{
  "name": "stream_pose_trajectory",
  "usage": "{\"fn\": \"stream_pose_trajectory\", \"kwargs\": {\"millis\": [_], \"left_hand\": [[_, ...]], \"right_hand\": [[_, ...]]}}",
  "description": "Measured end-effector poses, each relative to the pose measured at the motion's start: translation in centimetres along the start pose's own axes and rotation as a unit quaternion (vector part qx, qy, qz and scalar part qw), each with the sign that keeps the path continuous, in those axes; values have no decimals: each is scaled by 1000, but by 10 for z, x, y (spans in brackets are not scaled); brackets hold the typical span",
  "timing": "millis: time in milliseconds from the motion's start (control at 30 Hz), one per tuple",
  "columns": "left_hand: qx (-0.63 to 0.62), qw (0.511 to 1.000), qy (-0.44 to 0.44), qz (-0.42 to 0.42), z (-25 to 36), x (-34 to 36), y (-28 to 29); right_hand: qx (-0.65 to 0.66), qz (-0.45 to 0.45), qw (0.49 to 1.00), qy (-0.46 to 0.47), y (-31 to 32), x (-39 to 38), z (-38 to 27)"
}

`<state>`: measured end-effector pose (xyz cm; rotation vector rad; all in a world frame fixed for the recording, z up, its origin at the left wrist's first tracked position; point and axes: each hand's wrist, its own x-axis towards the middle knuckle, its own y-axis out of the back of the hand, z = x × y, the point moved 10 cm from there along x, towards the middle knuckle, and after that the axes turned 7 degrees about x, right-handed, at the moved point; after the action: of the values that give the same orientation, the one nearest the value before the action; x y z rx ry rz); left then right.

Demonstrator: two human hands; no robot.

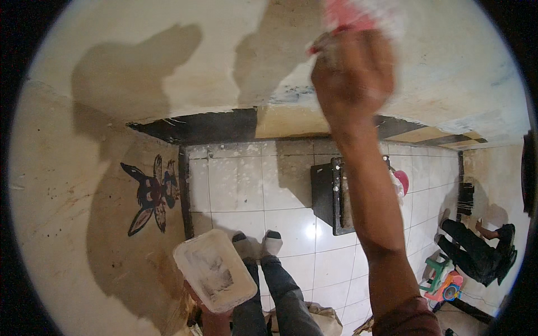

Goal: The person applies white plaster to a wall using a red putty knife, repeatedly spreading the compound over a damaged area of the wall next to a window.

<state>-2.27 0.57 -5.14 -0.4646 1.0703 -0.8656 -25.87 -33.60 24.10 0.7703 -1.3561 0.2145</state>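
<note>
My right hand (354,78) is raised at the top, closed on a pink paint applicator (350,14) with white on it, against the pale wall (213,73); motion blurs the applicator's shape. At lower left my left hand (204,313) grips a white plastic tub (214,269) smeared with white and grey paint, largely hiding that hand. Below the painted area runs a dark and beige band (207,126) along the wall's foot.
A black box-like object (324,190) stands on the tiled floor (235,179), partly behind my right arm. A painted figure (145,196) marks the left wall. Another person (476,252) is at far right beside a green stool (434,271) and colourful items (451,288).
</note>
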Motion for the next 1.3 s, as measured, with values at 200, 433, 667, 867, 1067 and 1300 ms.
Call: {"fn": "stream_pose_trajectory", "kwargs": {"millis": [200,433,667,867,1067,1300], "left_hand": [[19,1000,-12,-15,4,9,3],[29,999,-28,-3,23,1,20],[40,999,-17,-9,23,4,18],[59,998,-5,-15,21,15,25],[73,997,-4,-8,39,19,28],[84,996,5,-22,45,33,20]], "right_hand": [[73,-319,945,8,-91,-224,-12],[-247,-48,967,-50,33,-82,16],[-85,81,992,-51,6,-73,82],[104,-246,957,-113,-103,-225,-20],[59,81,824,-557,6,-293,110],[17,76,869,-489,-62,-204,44]]}}
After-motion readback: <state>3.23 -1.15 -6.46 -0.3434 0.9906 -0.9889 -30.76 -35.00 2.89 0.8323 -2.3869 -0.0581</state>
